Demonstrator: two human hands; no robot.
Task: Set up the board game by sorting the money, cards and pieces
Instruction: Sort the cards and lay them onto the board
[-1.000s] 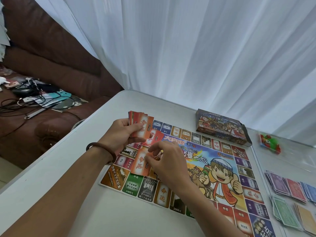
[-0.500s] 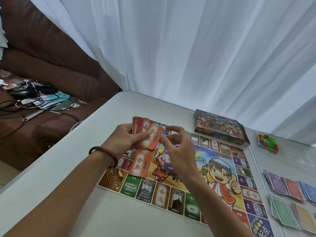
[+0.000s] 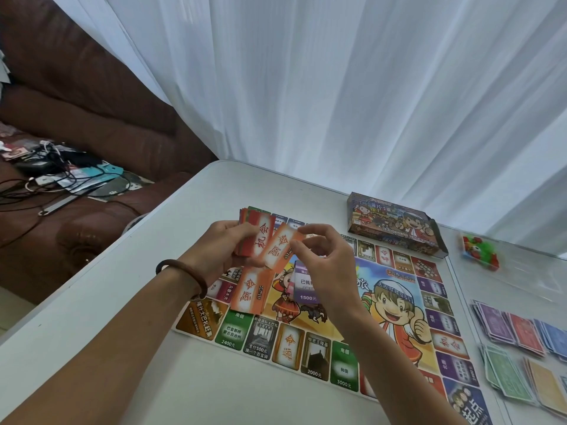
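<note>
1. Left grip (image 3: 219, 251) is closed around a stack of red cards (image 3: 256, 231), thumb on the front, above the far left part of the board (image 3: 395, 305).
2. Right grip (image 3: 326, 265) pinches the front orange card (image 3: 280, 245) of this stack between thumb and forefinger; one second ago it was lower, at the orange pile (image 3: 250, 291) on the board.
3. Purple card (image 3: 305, 283) lies on the board beside this pile, partly behind the right grip.
4. Money piles (image 3: 521, 332) lie on the bench (image 3: 276, 185), right of the board.
</note>
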